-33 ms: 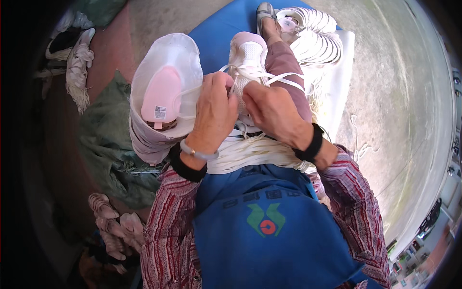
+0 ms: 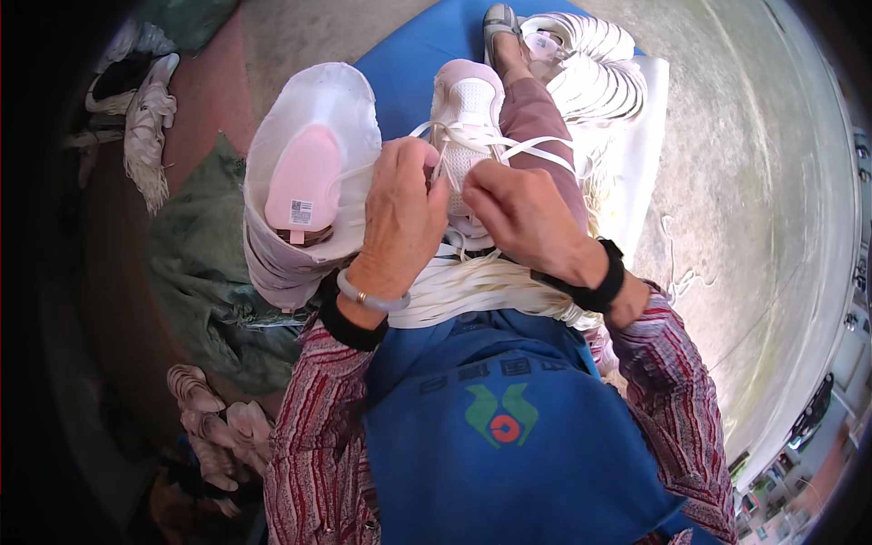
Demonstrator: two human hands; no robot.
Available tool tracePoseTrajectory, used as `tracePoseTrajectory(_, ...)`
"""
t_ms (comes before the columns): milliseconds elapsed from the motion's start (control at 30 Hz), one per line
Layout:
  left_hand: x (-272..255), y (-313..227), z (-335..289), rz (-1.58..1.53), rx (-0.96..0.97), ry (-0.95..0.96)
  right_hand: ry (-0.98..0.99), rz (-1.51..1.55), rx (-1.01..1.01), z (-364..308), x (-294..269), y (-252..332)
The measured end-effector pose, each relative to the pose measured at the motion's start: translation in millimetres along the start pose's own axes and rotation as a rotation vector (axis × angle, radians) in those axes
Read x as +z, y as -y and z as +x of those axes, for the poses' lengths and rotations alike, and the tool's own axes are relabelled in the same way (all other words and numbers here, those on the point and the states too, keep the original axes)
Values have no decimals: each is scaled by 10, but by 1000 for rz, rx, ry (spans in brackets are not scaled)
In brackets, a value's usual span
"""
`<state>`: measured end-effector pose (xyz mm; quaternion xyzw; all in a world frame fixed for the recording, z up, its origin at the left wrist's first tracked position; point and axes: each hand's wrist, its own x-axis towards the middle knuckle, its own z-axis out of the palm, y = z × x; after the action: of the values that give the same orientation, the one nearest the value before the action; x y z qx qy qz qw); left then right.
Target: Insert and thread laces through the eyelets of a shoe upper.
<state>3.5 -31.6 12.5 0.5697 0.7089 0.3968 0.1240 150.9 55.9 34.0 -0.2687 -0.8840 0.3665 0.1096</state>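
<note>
A white sneaker with a pink toe (image 2: 470, 80) lies across my lap, its toe pointing away from me. A flat white shoelace (image 2: 538, 148) loops loosely over its front. At the sneaker's left side my left hand (image 2: 402, 195) is closed, thumb and fingers pinching the lace. My right hand (image 2: 522, 204) is curled over the right side, fingertips pressed together on the lace close to the eyelets. The exact grip of both fingertips is partly hidden. A bundle of white laces (image 2: 472, 291) lies across my lap below the wrists.
Left of my hand stands a translucent white liner holding a pink insole (image 2: 307, 177) with a label. Stacked white shoe parts (image 2: 599, 77) sit at the far right, beside my shod foot (image 2: 500, 23). Green sacking (image 2: 204, 263) and more shoes (image 2: 222, 422) lie on the left.
My right hand has shifted slightly right and down, away from the sneaker's middle. The left hand has barely moved.
</note>
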Motion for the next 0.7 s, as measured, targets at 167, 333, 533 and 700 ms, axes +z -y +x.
tracePoseTrajectory(167, -301, -71, -125, -712, -941, 609, 491, 939, -188, -514, -443, 212)
tracePoseTrajectory(333, 105, -263, 46, -1259, -1172, 553, 881, 1029, -480, -719, -480, 669)
tracePoseTrajectory(533, -190, -773, -91, -619, -448, 812, 311, 1012, 559, -910, -660, 13)
tracePoseTrajectory(700, -41, -1005, -548, -406, 45, 787, 268, 1330, 724, -759, -148, -162)
